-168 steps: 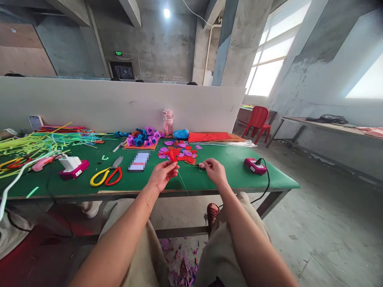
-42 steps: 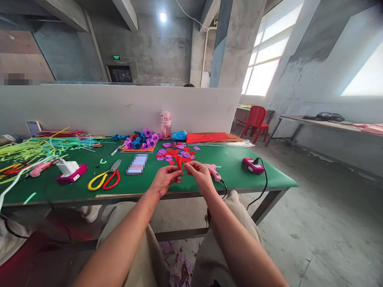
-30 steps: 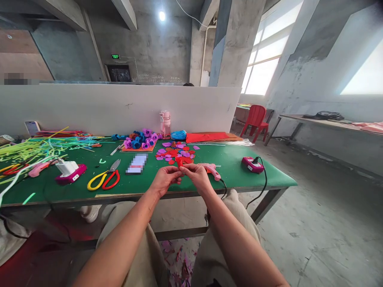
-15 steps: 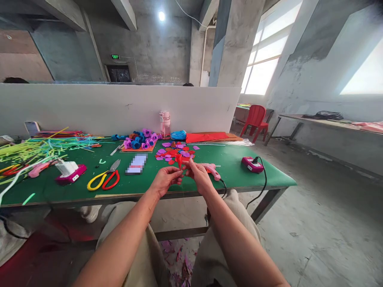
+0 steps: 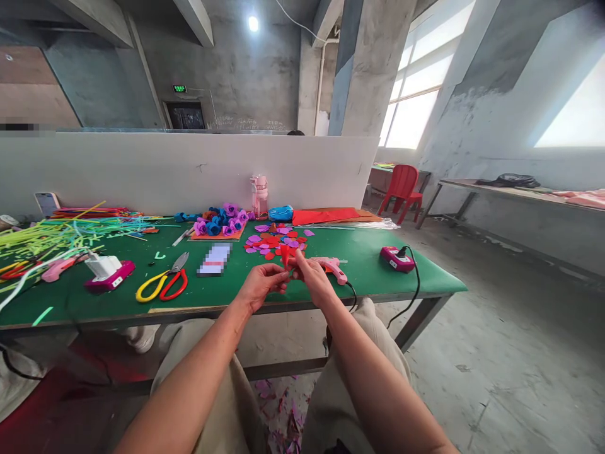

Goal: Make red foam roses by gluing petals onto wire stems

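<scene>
Above the table's front edge, a small red paper flower [image 5: 284,253], rolled to a narrow base, stands upright between my two hands. The fingertips of my left hand [image 5: 265,285] pinch it at its lower end. My right hand [image 5: 309,275] closes on the flower from the other side, its fingers partly hidden behind the thumb. Just behind lie loose red and purple paper petals [image 5: 271,241]. A pink glue gun [image 5: 334,268] rests right of my right hand, its nozzle side hidden by that hand.
Red-and-yellow scissors [image 5: 165,282] and a phone-like pixelated rectangle [image 5: 214,260] lie to the left. Finished purple and blue flowers [image 5: 224,221], a pink bottle [image 5: 259,197] and red sheets [image 5: 326,216] line the back. A corded magenta box [image 5: 397,259] sits right; green strips [image 5: 51,236] spread far left.
The red flower has shifted slightly right and lower between my fingers, and my right fingers sit closer around it. The whole view has moved a little.
</scene>
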`<state>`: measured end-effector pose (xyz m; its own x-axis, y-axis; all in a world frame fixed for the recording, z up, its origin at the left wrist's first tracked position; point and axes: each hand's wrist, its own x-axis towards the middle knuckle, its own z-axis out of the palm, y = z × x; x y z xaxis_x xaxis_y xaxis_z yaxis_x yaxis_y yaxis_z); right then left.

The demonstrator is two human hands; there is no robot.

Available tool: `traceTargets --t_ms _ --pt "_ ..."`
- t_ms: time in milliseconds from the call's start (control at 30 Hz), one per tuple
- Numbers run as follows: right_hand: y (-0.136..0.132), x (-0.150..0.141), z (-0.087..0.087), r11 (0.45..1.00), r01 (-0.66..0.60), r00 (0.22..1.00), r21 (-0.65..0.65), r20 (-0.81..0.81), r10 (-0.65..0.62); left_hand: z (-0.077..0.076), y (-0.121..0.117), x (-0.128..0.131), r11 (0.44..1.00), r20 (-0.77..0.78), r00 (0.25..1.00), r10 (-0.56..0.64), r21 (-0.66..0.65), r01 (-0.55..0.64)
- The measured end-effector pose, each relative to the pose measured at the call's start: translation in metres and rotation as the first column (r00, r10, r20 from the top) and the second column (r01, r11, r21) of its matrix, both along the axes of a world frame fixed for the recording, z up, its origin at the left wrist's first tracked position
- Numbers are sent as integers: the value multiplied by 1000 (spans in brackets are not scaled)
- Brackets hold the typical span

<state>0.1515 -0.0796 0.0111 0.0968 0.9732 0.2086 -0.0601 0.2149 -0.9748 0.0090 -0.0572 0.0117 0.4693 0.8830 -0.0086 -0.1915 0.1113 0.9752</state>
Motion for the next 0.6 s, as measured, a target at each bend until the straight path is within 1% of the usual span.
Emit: traceTargets --t_ms 67,100,167,233,300,433,567,600 --pt "1 2 -1 998 0 999 -65 -38 -3 0 0 0 1000 3 1000 5 2 -5" --pt "1 3 -1 998 11 999 -70 -30 -13 0 1 0 1000 5 1000 6 1 -6" --pt "0 2 -1 999 32 999 -12 37 -32 -1 1 0 1000 8 1000 8 1 -8" --pt "-2 0 0 998 21 993 63 112 -28 -2 2 0 1000 13 1000 10 10 -10" --pt "-3 -2 1 995 23 989 95 144 -37 -3 3 1 1000 12 1000 7 19 -8" --pt "-4 -6 1 995 56 993 83 98 -64 -5 3 1 1000 -10 1000 -5 5 5" --pt "-2 -12 -2 992 94 994 79 44 -97 -6 3 1 1000 0 1000 17 1 -17" --pt "-1 -13 -3 994 83 996 71 19 -85 -6 3 1 1000 6 1000 21 5 -21"
